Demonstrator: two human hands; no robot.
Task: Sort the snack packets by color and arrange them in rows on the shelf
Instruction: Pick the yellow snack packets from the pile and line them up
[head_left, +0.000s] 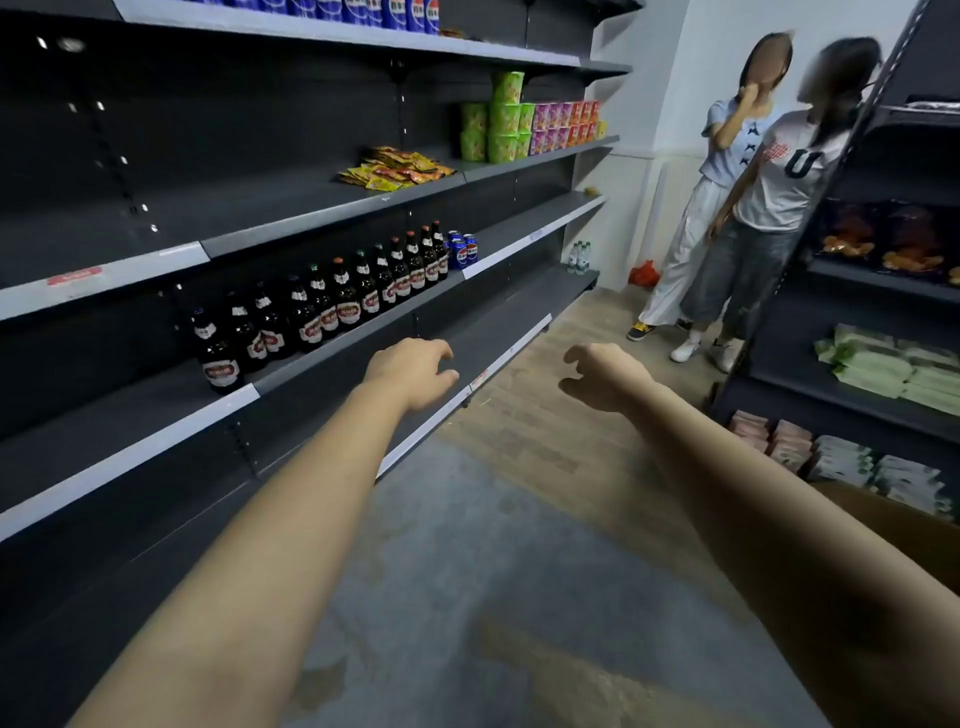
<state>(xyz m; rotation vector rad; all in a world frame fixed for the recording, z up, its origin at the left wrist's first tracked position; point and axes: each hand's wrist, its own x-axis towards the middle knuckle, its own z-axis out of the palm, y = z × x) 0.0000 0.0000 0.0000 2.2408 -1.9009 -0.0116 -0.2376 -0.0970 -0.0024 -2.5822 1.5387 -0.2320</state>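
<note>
A loose heap of yellow, orange and red snack packets (397, 167) lies on the dark shelf (291, 218) at chest height, to the left of stacked green cups. My left hand (413, 371) reaches forward with loosely curled fingers and holds nothing, well below and in front of the heap. My right hand (602, 376) hangs beside it over the aisle floor, fingers also loosely curled and empty. Neither hand touches a shelf or a packet.
Dark bottles (332, 306) and blue cans (462, 249) line the shelf below the packets. Green cups (498, 119) and pink and orange boxes (563, 127) stand further right. Two people (748, 197) stand at the aisle's end. A second rack (883, 332) with packaged goods stands on the right.
</note>
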